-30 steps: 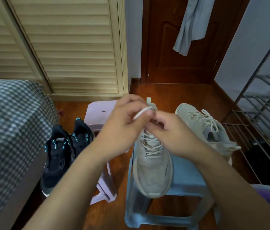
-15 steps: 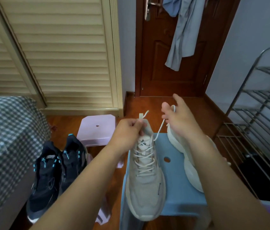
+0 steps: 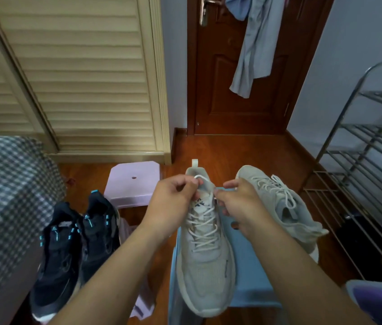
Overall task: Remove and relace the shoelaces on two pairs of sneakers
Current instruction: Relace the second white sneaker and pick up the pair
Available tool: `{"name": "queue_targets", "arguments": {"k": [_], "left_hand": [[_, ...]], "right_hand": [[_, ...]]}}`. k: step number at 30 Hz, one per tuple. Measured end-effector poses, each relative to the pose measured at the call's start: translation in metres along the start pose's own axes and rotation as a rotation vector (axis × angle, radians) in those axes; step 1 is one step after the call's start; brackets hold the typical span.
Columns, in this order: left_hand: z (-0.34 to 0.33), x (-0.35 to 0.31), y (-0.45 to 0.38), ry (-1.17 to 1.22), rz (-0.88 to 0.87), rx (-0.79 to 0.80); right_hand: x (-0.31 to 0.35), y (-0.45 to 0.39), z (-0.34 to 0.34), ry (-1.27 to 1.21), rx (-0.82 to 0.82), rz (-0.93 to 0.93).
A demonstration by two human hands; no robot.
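A beige sneaker lies along the left edge of a blue stool, toe toward the person, laced through nearly all its eyelets. Both hands work at its top. The left hand has its fingers curled, pinching a loop of the white lace just above the tongue. The right hand is curled too, pinching the other lace end beside the top eyelet on its side; exactly how much lace that grip has is hidden by the fingers.

The second beige sneaker leans off the far right corner of the stool, laced and tied. A black pair stands on the floor between the bed and a lilac stool.

This looks like the finishing knot on the first beige shoe. The risks from here: the loop could slip from the left pinch if the right hand pulls before the knot bites, leaving it slack. A hard pull could also drag the shoe off the stool's left edge, since nothing holds it down. Uneven ends would give a lopsided bow.
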State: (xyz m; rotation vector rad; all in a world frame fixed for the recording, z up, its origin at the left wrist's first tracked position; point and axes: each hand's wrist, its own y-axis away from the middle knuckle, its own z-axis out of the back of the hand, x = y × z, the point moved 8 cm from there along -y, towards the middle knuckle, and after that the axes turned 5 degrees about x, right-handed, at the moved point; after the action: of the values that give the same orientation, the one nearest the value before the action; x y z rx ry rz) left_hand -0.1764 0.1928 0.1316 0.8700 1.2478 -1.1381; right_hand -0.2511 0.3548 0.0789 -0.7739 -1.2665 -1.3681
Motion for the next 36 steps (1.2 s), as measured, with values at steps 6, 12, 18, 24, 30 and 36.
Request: {"name": "queue_targets", "arguments": {"k": [6, 12, 18, 24, 30, 36], "left_hand": [[-0.002, 0.003, 0.002, 0.019, -0.018, -0.008], [-0.01, 0.003, -0.009, -0.111, -0.014, 0.081], [-0.03, -0.002, -0.01, -0.202, -0.108, 0.319], [-0.02, 0.002, -0.011, 0.029, 0.032, 0.334], [-0.015, 0.001, -0.008, -0.085, -0.008, 0.442], [-0.007, -0.024, 0.0, -0.477, -0.496, 0.117]], "right_hand": [[0.001, 0.006, -0.004, -0.224, 0.018, -0.033], [0.065, 0.038, 0.006, 0.014, -0.126, 0.516], [0.085, 0.056, -0.027, 0.322, 0.152, 0.793], [0.077, 0.035, -0.001, 0.599, -0.088, 0.726], [0.06, 0.026, 0.002, 0.471, 0.077, 0.538], [0.052, 0.028, -0.012, 0.221, 0.265, 0.422]]}}
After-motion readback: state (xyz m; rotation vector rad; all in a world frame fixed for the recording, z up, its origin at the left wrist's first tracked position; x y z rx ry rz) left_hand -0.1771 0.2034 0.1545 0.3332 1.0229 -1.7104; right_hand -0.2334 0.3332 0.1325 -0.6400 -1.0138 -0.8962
